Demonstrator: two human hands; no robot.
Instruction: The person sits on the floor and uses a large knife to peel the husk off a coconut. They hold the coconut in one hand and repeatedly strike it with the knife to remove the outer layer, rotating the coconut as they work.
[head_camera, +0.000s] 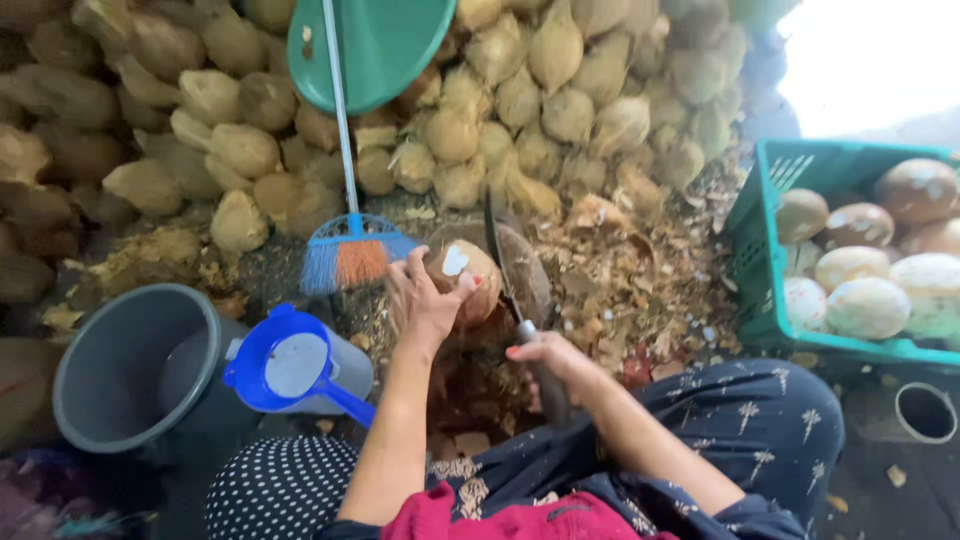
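The left hand (425, 300) grips a partly husked coconut (468, 280), which sits at the hand's two o'clock over a chopping block (530, 270). The right hand (555, 365) is closed around the handle of a cleaver (500, 255), whose blade stands at the coconut's three o'clock, touching it. At nine o'clock lies a blue strainer (290, 365) on a grey bucket (135, 365); at three o'clock, a green crate (760, 270) of peeled coconuts (865, 305).

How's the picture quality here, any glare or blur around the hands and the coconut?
Head view: daylight blows out the top right corner to white above the green crate; the left hand on the coconut and the right hand on the knife look slightly soft; wide-lens bending at the edges.
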